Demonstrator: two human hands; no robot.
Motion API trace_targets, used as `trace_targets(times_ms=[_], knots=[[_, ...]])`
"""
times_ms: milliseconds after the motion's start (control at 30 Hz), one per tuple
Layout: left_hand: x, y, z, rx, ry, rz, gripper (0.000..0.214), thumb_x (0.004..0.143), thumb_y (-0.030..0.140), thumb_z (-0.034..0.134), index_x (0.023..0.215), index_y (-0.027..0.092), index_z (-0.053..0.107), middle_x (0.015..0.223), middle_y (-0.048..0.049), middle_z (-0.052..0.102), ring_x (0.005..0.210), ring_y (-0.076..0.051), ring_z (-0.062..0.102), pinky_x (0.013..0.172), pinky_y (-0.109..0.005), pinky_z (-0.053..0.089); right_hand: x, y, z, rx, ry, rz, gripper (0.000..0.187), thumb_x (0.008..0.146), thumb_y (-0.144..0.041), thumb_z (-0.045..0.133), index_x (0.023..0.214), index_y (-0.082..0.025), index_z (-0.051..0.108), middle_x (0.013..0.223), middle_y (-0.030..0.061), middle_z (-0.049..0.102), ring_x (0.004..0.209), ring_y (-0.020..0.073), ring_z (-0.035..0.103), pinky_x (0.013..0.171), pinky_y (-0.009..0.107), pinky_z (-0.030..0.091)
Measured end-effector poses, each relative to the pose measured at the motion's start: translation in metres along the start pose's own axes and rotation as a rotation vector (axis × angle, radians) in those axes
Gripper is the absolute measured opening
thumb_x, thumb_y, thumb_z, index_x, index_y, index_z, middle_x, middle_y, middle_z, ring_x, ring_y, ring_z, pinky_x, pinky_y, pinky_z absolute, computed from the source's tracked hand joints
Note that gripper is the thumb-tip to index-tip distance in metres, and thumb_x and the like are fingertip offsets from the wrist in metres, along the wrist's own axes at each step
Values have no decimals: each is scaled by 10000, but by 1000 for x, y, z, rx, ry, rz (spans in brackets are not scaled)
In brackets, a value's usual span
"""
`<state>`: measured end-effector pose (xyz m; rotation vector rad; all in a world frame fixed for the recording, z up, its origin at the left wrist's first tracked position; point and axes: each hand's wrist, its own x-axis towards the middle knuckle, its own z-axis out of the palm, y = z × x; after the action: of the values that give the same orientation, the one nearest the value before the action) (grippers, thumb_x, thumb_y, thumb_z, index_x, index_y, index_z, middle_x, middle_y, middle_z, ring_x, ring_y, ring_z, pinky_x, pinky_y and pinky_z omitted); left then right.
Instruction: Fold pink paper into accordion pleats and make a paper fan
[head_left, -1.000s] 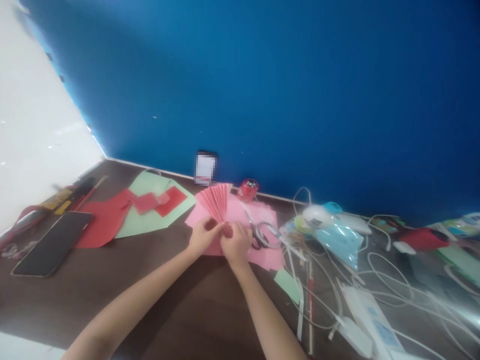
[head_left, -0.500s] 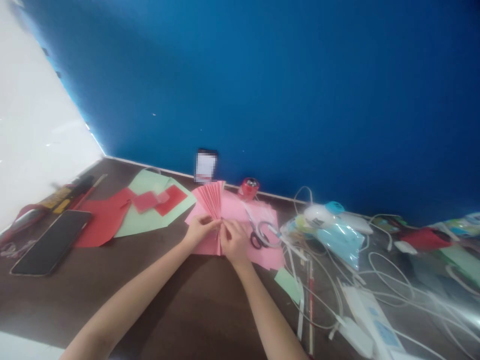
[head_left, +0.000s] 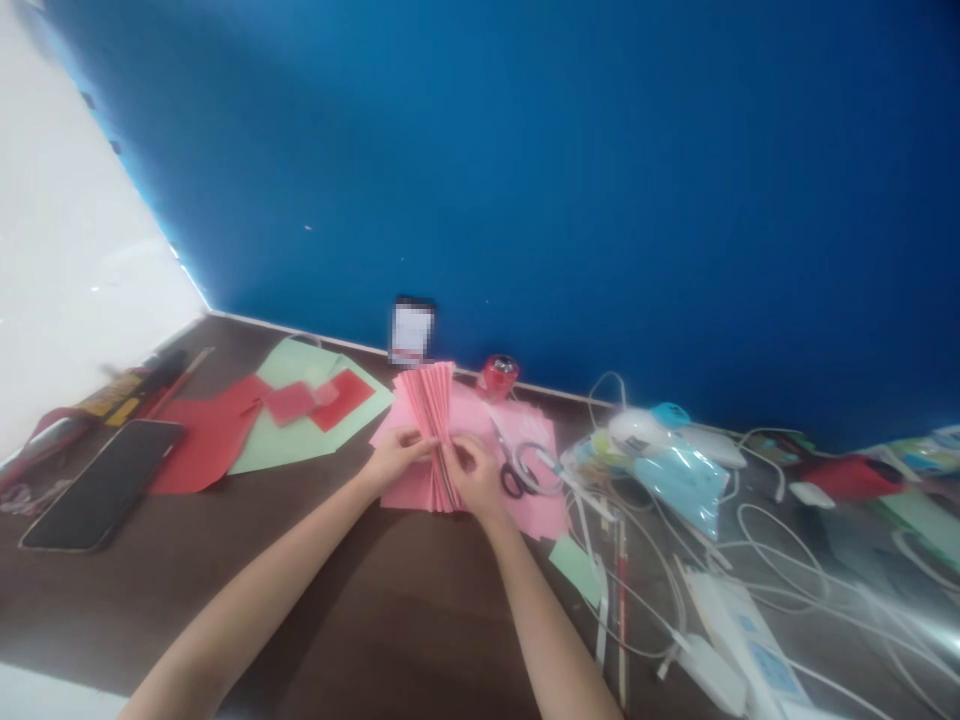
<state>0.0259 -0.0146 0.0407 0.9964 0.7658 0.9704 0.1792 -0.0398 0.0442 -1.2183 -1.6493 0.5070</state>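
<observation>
Pinching 1 pleated pink paper (head_left: 429,395) at its middle, our L hand (head_left: 397,455) & R hand (head_left: 474,478) press in from opp. sides. It's narrow at the waist, wider at both ends, w/ many thin folds, over pink sheets (head_left: 544,515) on the desk (head_left: 390,620). Just R of our R hand: 1 pr. scissors (head_left: 512,481). Farther out: 1 round red item (head_left: 500,375), 1 phone (head_left: 101,488) far L.
</observation>
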Motion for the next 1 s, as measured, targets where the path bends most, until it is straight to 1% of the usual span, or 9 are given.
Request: trace_targets(times_ms=[167,267,400,533,633,733,867,933,1000], knots=[[0,1,0,61,0,25,390,676,453,669,915,145,680,754,-65,685,683,-179,629,669,-320,506,-5,9,4,60,5,130,260,809,-267,509,1044,-187,587,933,75,665,837,196,634,760,342,525],[-1,3,0,120,44,50,363,696,455,648,871,139,683,665,-49,660,626,-162,607,624,-302,502,-7,12,5,38,30,141,325,822,-253,482,1138,-200,538,936,70,662,839,195,637,759,346,527],[-1,3,-1,127,28,55,352,729,446,615,861,125,668,677,-43,644,596,-133,578,597,-271,489,-6,7,1,-6,-18,40,235,857,-218,417,1009,-208,596,977,65,654,927,192,611,839,352,488],[0,2,-2,110,-30,37,325,760,419,585,876,119,632,705,-32,625,611,-121,576,617,-263,481,-6,5,1,-10,-10,66,189,822,-277,514,970,-193,594,973,70,651,915,199,609,836,352,486],[1,0,-5,76,36,-17,339,741,384,613,974,141,575,757,-34,628,653,-127,594,670,-291,487,-6,10,3,28,9,123,207,815,-296,522,979,-184,578,947,74,656,879,196,620,795,341,502],[0,0,-12,103,131,-52,343,717,368,635,966,145,561,775,-35,625,645,-122,588,669,-292,482,-6,16,4,61,21,162,241,814,-290,511,1026,-182,547,916,64,654,825,179,628,745,319,511],[-3,2,-23,243,194,-73,364,681,382,658,927,121,599,790,-56,631,669,-156,599,654,-292,469,-6,26,4,6,51,220,224,789,-312,535,969,-180,556,821,44,649,722,172,623,679,310,510],[-6,3,-27,405,253,-92,423,660,363,675,995,120,594,783,-63,638,689,-183,607,669,-306,464,-6,30,4,-28,33,254,197,787,-312,525,925,-178,568,766,36,646,684,173,619,651,307,507],[-8,3,-28,602,294,-64,484,653,325,678,1084,136,565,779,-65,645,711,-207,608,680,-316,457,-6,33,3,-83,8,261,181,787,-299,510,904,-179,578,734,30,642,655,172,611,627,303,498]])
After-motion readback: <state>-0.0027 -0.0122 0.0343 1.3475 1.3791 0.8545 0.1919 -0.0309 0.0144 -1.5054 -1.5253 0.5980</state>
